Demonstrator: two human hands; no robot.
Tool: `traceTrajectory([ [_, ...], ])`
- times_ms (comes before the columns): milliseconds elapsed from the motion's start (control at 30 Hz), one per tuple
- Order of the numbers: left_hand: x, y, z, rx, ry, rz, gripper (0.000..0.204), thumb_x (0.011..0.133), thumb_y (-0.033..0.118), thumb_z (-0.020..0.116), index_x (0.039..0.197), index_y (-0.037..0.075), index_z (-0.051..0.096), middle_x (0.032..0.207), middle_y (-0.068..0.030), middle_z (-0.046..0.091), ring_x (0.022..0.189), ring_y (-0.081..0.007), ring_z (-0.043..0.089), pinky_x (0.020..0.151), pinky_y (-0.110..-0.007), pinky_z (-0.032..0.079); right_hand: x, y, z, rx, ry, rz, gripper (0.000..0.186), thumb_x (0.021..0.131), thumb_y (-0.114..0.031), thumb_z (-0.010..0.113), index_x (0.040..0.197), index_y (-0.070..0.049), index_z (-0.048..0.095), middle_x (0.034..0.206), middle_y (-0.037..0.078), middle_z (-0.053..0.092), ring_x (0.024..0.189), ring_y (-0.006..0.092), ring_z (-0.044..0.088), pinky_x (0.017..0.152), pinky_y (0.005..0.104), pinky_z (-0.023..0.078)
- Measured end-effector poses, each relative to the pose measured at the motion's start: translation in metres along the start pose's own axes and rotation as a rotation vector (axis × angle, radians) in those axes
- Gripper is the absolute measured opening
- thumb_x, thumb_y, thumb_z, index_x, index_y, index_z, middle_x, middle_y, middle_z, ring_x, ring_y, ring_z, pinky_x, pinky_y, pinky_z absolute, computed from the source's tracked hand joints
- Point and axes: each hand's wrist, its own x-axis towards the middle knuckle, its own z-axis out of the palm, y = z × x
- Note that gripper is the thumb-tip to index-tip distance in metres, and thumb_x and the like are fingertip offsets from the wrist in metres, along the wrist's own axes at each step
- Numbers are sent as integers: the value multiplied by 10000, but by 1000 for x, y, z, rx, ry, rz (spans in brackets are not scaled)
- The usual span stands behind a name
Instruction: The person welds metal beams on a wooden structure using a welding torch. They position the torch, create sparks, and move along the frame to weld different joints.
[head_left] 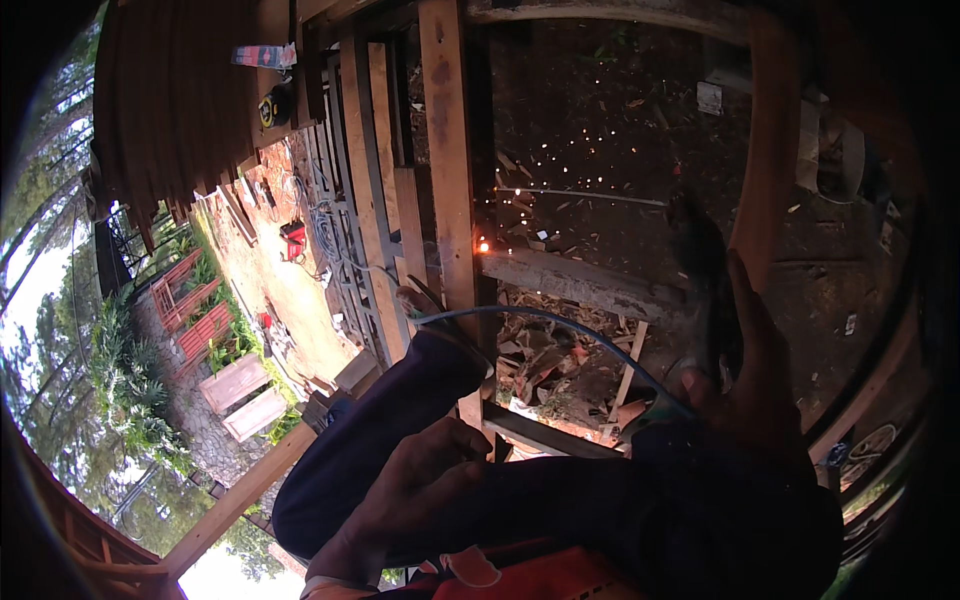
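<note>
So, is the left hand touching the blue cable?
Apart: in the head view, the blue cable arches well above the left hand in the picture, with dark trousers and littered ground showing between them.

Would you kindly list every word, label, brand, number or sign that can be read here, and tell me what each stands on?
None can be read clearly enough to quote.
Red-and-grey pack: printing too small and blurred.
Tape measure: too small to read.
Red cloth, lower edge: dark marks, unreadable.
Tool in the right hand: too dark to make out any lettering.
</note>
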Motion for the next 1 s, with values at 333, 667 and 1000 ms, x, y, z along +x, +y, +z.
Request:
traceTrajectory([
  [333, 2, -5, -5, -25, -3, 28, 192, 1016, 144, 710, 1145, 12, 657, 1054, -59, 672, 979, -119, 633, 868, -295, 498, 2, 1, 2, -27, -149, -16, 1119, 758, -230, 834, 1686, -38, 239, 1120, 239, 668, 900, 374, 770, 798, 460, 638],
  [667, 3, -4, -5, -26, -4, 42, 196, 1010, 180, 720, 1109, 24, 654, 1041, -57, 663, 945, -113, 620, 834, -287, 486, 3, -5, 2, -42, -185, 7, 1140, 755, -247, 844, 1692, -49, 226, 1133, 242, 667, 912, 363, 773, 796, 444, 645],
  [1000, 3, -6, -8, -43, -25, 57, 179, 1015, 151, 709, 1126, 24, 650, 1043, -48, 672, 985, -111, 625, 887, -303, 494, 5, 0, 6, -43, -204, 6, 1172, 740, -307, 848, 1701, -77, 217, 1207, 252, 664, 969, 370, 769, 830, 458, 642],
])
